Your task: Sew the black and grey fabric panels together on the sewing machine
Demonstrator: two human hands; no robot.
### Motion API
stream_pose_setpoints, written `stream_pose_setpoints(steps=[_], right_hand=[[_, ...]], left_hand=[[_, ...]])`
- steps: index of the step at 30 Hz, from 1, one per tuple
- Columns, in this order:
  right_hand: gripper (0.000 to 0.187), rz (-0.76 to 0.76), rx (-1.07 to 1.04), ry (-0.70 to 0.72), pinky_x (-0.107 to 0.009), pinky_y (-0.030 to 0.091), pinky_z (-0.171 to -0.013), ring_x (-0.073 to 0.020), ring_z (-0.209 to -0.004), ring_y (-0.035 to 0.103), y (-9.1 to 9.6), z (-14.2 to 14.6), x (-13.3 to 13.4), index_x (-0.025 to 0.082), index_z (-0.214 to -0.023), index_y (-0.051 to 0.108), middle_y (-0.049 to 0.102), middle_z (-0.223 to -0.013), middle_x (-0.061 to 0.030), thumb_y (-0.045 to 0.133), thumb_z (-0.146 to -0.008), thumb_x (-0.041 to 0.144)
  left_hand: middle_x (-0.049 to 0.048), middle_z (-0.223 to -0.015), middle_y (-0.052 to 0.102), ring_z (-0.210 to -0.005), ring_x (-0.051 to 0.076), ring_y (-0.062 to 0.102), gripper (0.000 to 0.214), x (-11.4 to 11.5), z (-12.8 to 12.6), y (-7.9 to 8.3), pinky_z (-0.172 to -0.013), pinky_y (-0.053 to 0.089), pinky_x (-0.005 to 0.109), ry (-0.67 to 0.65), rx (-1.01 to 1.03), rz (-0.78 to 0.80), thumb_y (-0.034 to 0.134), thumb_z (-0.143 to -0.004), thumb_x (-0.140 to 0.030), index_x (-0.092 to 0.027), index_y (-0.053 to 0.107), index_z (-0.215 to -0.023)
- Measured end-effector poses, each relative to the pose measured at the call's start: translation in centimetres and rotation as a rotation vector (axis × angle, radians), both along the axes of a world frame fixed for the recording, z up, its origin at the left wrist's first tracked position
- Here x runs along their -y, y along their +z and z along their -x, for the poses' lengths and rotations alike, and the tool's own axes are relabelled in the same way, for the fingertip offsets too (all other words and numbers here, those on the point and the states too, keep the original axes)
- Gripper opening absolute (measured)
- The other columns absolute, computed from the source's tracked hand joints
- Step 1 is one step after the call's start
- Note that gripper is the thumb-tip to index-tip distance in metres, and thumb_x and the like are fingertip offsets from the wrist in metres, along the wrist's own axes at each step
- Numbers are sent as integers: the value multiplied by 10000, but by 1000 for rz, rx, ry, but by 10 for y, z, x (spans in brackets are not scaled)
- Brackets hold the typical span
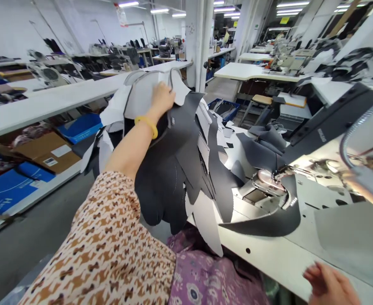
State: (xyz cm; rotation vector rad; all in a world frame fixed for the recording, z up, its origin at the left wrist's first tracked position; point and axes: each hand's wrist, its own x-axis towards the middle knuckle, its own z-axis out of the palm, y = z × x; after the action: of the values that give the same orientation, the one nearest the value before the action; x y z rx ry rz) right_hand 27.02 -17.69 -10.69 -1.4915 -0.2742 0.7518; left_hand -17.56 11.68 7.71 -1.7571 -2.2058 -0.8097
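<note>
My left hand [161, 98] reaches out to the left and lies on a white fabric piece with a dark edge [142, 95], on top of a tall pile of black and white cut pieces [186, 156]. Its fingers curl over the piece's upper edge. A yellow bangle sits on that wrist. My right hand [327, 284] shows only at the bottom right, blurred, near the front edge of the sewing table [269, 258], with nothing seen in it. A curved black piece [269, 220] lies under the sewing machine's presser foot [273, 176].
The sewing machine head [329, 127] and a lamp arm [360, 127] rise at the right. Long white benches [46, 103] run at the left, with cardboard boxes [46, 152] and blue boxes beneath. More tables and machines [284, 63] stand behind.
</note>
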Motion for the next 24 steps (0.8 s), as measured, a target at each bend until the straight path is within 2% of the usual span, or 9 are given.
stream_pose_setpoints(steps=[4, 7, 12, 15, 17, 19, 20, 22, 24], right_hand=[[433, -25, -152, 598, -179, 488, -506, -93, -536, 564, 33, 71, -31, 128, -696, 610, 607, -607, -17, 805, -436, 414], [578, -99, -453, 920, -240, 529, -607, -153, -740, 646, 43, 114, -71, 166, -873, 625, 680, -877, -54, 835, -409, 438], [533, -243, -794, 879, -308, 549, -726, -158, -836, 634, 40, 145, -121, 212, -935, 591, 671, -894, 3, 715, -566, 576], [470, -159, -802, 770, -340, 541, -813, -173, -835, 628, 27, 155, -119, 198, -918, 591, 670, -885, 8, 771, -513, 352], [480, -145, -672, 738, -358, 528, -847, -192, -854, 624, 16, 165, -104, 186, -913, 594, 669, -899, -5, 769, -478, 287], [452, -209, -421, 752, -377, 511, -868, -214, -901, 616, 7, 175, -83, 173, -912, 603, 665, -934, -33, 747, -519, 344], [388, -276, -221, 792, -380, 504, -868, -216, -908, 613, 4, 178, -73, 167, -895, 610, 663, -931, -48, 708, -588, 381], [265, -437, 227, 921, -375, 498, -833, -205, -836, 610, -1, 178, -58, 163, -788, 622, 655, -821, -65, 597, -713, 416], [258, -612, 638, 1029, -371, 486, -790, -184, -715, 587, -4, 168, -52, 177, -672, 614, 614, -668, -54, 523, -772, 397]], left_hand=[[82, -1133, 617, -1048, 190, 559, 301, 85, -76, -24, -927, 435, 296, -481, 119, -193, 407, -881, -336, -137, 629, -843], [34, -812, 634, -744, 143, 567, 332, 168, -99, -45, -700, 473, 241, -631, 353, -113, 408, -863, -414, -158, 578, -736], [-18, -604, 514, -555, 104, 459, 313, 269, -67, -81, -524, 401, 214, -703, 578, 358, 461, -818, -439, -175, 539, -669], [-15, -560, 499, -543, 125, 489, 366, 292, -36, -105, -521, 417, 231, -567, 489, 582, 420, -828, -453, -180, 477, -592], [22, -678, 591, -685, 184, 585, 317, 297, -34, -117, -626, 484, 286, -385, 290, 495, 414, -835, -430, -184, 521, -667], [102, -1008, 642, -991, 264, 597, 280, 296, -54, -126, -831, 496, 393, -310, 70, 262, 466, -820, -401, -171, 579, -934], [140, -1177, 591, -1121, 288, 545, 364, 294, -71, -128, -915, 465, 440, -352, -21, 148, 499, -810, -383, -160, 548, -1093], [181, -1349, 473, -1238, 323, 461, 540, 284, -111, -132, -957, 444, 472, -612, -181, 62, 562, -785, -358, -145, 457, -1269], [149, -1250, 567, -1120, 278, 555, 467, 270, -145, -136, -872, 497, 397, -718, -253, -65, 505, -811, -184, -170, 477, -1277]])
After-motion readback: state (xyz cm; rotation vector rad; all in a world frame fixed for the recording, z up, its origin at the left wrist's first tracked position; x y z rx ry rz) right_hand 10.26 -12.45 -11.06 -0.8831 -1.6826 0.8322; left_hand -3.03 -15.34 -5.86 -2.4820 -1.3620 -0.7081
